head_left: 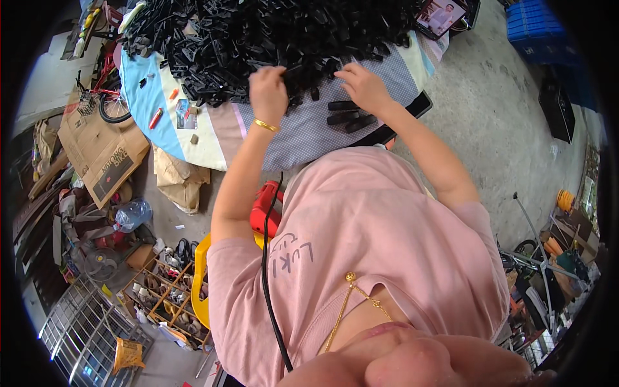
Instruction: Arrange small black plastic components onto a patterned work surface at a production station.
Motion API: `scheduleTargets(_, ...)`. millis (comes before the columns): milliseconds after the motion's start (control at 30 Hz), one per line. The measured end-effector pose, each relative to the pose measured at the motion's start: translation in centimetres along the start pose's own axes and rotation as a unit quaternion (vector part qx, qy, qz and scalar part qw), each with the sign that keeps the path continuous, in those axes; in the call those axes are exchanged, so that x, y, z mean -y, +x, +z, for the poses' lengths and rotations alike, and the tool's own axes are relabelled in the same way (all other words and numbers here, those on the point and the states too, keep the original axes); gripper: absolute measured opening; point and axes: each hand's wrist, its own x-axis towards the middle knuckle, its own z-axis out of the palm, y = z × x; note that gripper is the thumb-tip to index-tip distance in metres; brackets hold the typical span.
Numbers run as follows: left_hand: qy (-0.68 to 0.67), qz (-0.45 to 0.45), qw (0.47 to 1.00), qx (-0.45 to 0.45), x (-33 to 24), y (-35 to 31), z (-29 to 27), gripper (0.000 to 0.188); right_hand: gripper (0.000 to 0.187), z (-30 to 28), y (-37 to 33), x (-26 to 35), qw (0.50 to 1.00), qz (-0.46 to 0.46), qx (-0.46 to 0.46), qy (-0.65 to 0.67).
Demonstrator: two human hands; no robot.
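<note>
Loads of black parts (258,39) sit at our 12 o'clock, probably for easy reach; right hand (365,87) looks unclenched, left hand (269,91) we can't tell.

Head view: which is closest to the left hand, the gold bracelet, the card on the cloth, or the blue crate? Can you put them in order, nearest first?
From the left hand:
1. Gold bracelet: worn just behind that hand.
2. Card: off to the hand's left, on the cloth.
3. Blue crate: far right, beyond the cloth.
</note>
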Motion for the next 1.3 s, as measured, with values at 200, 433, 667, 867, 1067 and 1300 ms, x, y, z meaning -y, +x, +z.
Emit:
scheduleTargets(200, 0.142, 0.085, 0.985, 0.052, 6.7, 2.1, -0.8, 0.035, 0.025, 2.2, 2.1, 0.2, 0.991, -0.066, 0.013, -0.113)
scheduleTargets(433, 0.19, 0.021, 0.975, 0.113, 6.1, 1.8, -1.6, 0.045, 0.024, 2.3, 2.2, 0.5, 0.995, -0.038, 0.004, -0.095)
scheduleTargets(667, 0.135, -0.03, 0.987, 0.077, 6.5, 1.4, -2.5, 0.037, 0.027, 1.7, 0.6, 1.9, 0.991, 0.074, -0.014, 0.106)
scheduleTargets(867, 0.055, -0.112, 0.991, 0.045, 6.1, 1.1, -2.8, 0.033, 0.024, 1.5, -1.9, 0.3, 0.994, 0.021, 0.026, 0.108)
scheduleTargets(1067, -0.125, -0.167, 0.978, 0.017, 3.1, 0.5, -2.5, 0.042, 0.026, 0.3, -2.9, 0.8, 0.997, 0.029, 0.021, 0.073)
scheduleTargets(1300, -0.472, -0.297, 0.783, 0.274, -2.2, -2.6, 2.1, 0.048, 0.027, -0.9, -3.7, 1.0, 0.978, 0.132, 0.074, 0.143)
